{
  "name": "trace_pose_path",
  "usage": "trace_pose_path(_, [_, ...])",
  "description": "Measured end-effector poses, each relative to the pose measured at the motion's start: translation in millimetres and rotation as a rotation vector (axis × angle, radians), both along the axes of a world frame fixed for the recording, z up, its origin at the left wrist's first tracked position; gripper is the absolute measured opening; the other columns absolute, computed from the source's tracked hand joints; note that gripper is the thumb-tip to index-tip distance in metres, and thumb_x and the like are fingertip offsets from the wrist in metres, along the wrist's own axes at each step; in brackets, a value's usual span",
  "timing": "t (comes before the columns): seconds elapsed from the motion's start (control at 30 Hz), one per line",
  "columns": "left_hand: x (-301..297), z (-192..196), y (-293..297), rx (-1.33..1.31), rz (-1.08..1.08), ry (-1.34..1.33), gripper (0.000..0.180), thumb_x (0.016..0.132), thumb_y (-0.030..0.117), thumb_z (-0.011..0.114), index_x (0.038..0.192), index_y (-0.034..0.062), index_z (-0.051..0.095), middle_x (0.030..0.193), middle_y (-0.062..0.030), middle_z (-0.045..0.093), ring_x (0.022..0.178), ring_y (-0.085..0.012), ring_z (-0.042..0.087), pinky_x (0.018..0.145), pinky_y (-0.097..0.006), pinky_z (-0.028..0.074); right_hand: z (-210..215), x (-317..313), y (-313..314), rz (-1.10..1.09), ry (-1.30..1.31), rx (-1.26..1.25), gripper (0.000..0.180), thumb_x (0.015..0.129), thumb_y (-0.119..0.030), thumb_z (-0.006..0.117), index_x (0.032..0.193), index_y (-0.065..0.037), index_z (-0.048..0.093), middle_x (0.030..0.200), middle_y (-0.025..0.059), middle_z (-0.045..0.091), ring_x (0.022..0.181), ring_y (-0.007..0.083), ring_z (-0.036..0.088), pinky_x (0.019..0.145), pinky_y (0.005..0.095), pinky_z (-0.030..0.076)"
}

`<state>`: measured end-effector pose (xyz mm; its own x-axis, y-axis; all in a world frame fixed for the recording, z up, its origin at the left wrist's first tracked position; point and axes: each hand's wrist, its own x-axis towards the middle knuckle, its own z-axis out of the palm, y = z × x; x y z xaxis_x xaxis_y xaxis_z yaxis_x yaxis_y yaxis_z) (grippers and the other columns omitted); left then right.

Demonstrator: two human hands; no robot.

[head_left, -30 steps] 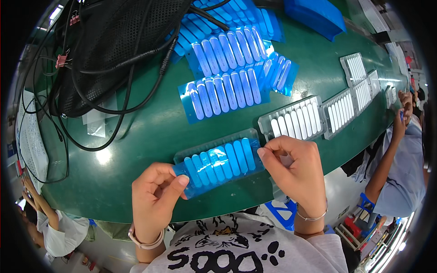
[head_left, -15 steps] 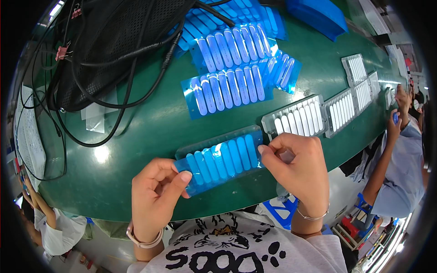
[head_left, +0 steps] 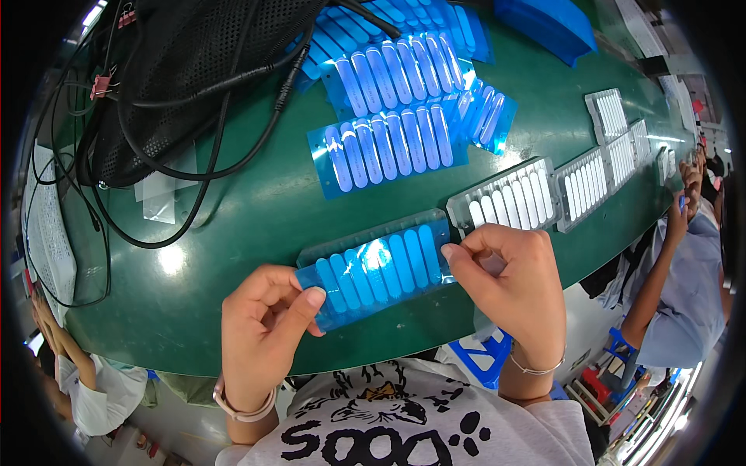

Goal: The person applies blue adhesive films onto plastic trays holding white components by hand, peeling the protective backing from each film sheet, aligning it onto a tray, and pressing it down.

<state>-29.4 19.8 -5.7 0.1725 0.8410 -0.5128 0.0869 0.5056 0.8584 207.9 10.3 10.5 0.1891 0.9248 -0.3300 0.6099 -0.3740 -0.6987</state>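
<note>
A blue film sheet (head_left: 378, 272) bearing a row of rounded strips is stretched between my two hands, over a clear grey tray (head_left: 342, 242) whose far edge shows behind it. My left hand (head_left: 268, 322) pinches the sheet's left end between thumb and fingers. At the other end, the thumb and forefinger of my right hand (head_left: 509, 283) are pinched at the sheet's right edge. Just beyond my right hand sits a tray of white strips (head_left: 509, 200). Whether the sheet touches the tray beneath it is hidden.
More blue sheets of strips (head_left: 388, 151) lie on the green table (head_left: 225, 272). Further white-strip trays (head_left: 587, 190) run off to the right. A black mesh bag (head_left: 210, 54) with loose cables (head_left: 225, 167) fills the far left. A blue bin (head_left: 548, 27) stands far back; co-workers sit at both sides.
Both hands keep their pinch on the blue film sheet, which has hardly moved. The view has shifted slightly. At the right, a co-worker's hands have moved a little.
</note>
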Motion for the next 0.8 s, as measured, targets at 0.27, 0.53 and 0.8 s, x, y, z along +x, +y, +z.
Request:
trace_pose_path(0.27, [1,1,2,-0.008,-0.022,0.031,0.013,0.089,0.006,0.066,0.093,-0.0025,0.057,0.071,-0.0058,0.064,0.059,-0.0077,0.058,0.054,-0.021,0.048,-5,3,-8,0.112,-0.153,0.328,0.012,0.075,0.002,0.073,0.085,-0.002,0.067,0.064,0.0071,0.054,0.046,0.0177,0.051,0.043,0.0285,0.039])
trace_pose_path(0.53, [0,-1,0,0.016,-0.016,0.036,0.013,0.089,0.006,0.066,0.092,-0.0021,0.057,0.07,-0.0052,0.063,0.06,-0.0067,0.058,0.055,-0.02,0.048,0,10,-10,0.263,-0.173,0.389,0.02,0.073,0.006,0.071,0.091,-0.004,0.07,0.065,0.0048,0.051,0.046,0.0173,0.048,0.042,0.0286,0.038])
trace_pose_path(0.8, [1,0,1,-0.005,-0.015,0.026,0.013,0.088,0.005,0.067,0.092,-0.0019,0.056,0.07,-0.0047,0.063,0.06,-0.0065,0.058,0.055,-0.02,0.048,-14,14,-1,0.351,-0.18,0.454,0.02,0.074,0.002,0.071,0.093,-0.004,0.07,0.067,0.0048,0.052,0.048,0.0194,0.052,0.044,0.0309,0.042])
